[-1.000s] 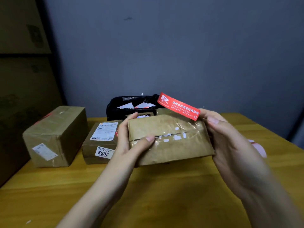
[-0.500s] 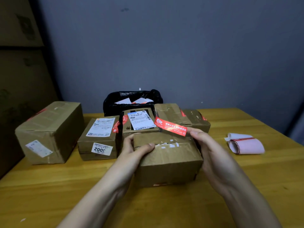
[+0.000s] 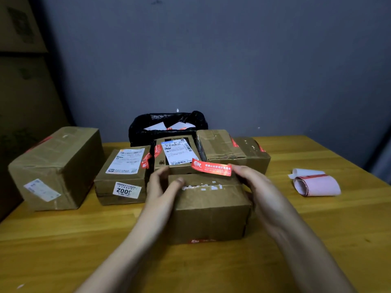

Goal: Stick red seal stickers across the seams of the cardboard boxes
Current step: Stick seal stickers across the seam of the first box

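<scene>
A small taped cardboard box (image 3: pixel 209 212) stands on the wooden table in front of me, with torn white label scraps along its top seam. My left hand (image 3: pixel 163 187) grips its left top edge, thumb laid on the top. My right hand (image 3: pixel 251 182) pinches one end of a red seal sticker (image 3: pixel 211 169) with white print. The sticker hangs just above the box's far top edge, and the hand also lies along the box's right side. A strip of red sticker (image 3: pixel 201 241) shows at the box's bottom front edge.
Several other boxes stand behind: a large one (image 3: pixel 55 168) at left, one marked 3002 (image 3: pixel 122 176), a labelled one (image 3: pixel 175 155) and two at right (image 3: pixel 230 149). A black bag (image 3: pixel 167 125) sits at the back. A sticker roll (image 3: pixel 315 185) lies at right.
The box came down from my raised hands and now rests on the table. The red sticker dropped with my right hand to just over the box's far edge.
</scene>
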Motion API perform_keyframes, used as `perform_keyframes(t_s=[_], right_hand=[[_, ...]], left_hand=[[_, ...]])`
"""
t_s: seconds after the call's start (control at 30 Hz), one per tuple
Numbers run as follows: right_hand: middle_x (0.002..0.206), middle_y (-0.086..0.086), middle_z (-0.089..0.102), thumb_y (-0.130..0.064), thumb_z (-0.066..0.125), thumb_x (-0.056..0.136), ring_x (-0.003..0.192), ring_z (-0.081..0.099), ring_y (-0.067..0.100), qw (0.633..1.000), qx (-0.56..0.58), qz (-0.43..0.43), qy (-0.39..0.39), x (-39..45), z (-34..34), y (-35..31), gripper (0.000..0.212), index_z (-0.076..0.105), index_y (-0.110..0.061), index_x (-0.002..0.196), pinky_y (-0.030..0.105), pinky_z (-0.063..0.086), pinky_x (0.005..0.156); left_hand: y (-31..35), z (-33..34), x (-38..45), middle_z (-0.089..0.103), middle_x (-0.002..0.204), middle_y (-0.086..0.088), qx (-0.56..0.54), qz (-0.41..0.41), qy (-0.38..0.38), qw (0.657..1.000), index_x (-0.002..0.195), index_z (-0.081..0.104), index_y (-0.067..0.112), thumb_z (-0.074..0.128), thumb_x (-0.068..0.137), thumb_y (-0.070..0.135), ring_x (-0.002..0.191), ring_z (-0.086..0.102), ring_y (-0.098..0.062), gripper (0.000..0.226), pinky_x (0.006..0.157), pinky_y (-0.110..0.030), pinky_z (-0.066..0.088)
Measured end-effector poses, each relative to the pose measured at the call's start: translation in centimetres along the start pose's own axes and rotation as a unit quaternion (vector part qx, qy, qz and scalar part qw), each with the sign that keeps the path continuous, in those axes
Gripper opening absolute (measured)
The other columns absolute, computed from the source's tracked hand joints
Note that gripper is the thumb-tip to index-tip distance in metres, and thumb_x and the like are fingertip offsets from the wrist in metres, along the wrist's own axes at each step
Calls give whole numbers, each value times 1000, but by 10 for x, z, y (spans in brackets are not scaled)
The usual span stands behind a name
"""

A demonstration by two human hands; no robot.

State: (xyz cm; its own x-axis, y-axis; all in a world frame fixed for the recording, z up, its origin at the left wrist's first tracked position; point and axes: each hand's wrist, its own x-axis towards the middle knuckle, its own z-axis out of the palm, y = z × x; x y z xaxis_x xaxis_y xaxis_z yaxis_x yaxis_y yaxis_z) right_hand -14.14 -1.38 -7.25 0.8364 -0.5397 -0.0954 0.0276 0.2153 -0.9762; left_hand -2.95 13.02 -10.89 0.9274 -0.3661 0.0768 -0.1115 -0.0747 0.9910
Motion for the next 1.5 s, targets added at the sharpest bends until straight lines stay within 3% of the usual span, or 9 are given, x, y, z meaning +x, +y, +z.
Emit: perform_keyframes(t_s=[0.27,0.37,0.6,0.73,0.9,1.1,1.2,1.33,1.5], right_hand=[[96,-17,71,-21,64,88,92,62,-7,982,-100,-149,56,8,0,1,8,72,-20,87,10,45,77],[83,-16,72,-23,65,88,84,64,-4,972,-134,-185,50,8,1,-2,9,70,-20,81,15,47,73],[79,-12,71,-22,66,87,76,63,-3,975,-134,-176,27,10,5,-5,14,68,-19,73,9,46,62],[84,-7,71,-25,66,87,84,64,5,975,-154,-160,23,10,5,-7,15,67,-19,73,22,48,74],[87,7,71,-24,67,87,92,65,26,959,-209,-181,57,13,12,-7,16,67,-14,74,39,52,83],[85,0,70,-30,67,87,90,65,18,949,-263,-166,60,14,15,-8,17,68,-16,77,41,53,86],[73,-9,66,-41,66,84,83,62,12,915,-344,-187,96,16,13,-3,23,64,-24,68,48,46,93],[72,-14,56,-45,55,92,91,52,13,827,-506,-208,131,10,17,1,27,55,-25,74,31,25,83],[87,-15,53,-42,46,96,94,46,13,766,-584,-230,138,6,20,2,20,49,-29,82,36,32,85]], left_hand=[[20,-15,-5,55,96,14,112,257,52,958,87,62,32,49,78,55,96,53,1,28,90,-32,43],[34,-12,-1,55,89,16,156,245,37,956,77,61,31,49,73,67,89,54,0,39,96,-50,40],[36,-5,3,55,85,20,167,221,1,961,79,57,30,46,69,65,84,54,-4,38,94,-55,40],[34,-6,6,56,81,13,167,204,-2,965,78,55,29,42,72,62,84,55,-7,36,95,-57,40],[35,-2,6,54,76,15,180,187,11,966,67,49,27,46,87,53,80,53,-5,33,95,-54,40],[36,-4,4,54,82,7,266,196,54,942,67,47,20,49,93,39,86,52,-12,32,90,-38,33],[35,-9,3,54,87,6,345,193,55,917,68,48,21,46,91,42,92,51,-16,30,84,-34,25],[35,-10,-3,51,90,7,442,199,59,873,76,55,23,44,92,46,97,49,-17,29,82,-33,23],[36,-8,-7,52,98,3,521,206,67,825,88,58,27,41,93,48,101,51,-21,27,86,-38,27]])
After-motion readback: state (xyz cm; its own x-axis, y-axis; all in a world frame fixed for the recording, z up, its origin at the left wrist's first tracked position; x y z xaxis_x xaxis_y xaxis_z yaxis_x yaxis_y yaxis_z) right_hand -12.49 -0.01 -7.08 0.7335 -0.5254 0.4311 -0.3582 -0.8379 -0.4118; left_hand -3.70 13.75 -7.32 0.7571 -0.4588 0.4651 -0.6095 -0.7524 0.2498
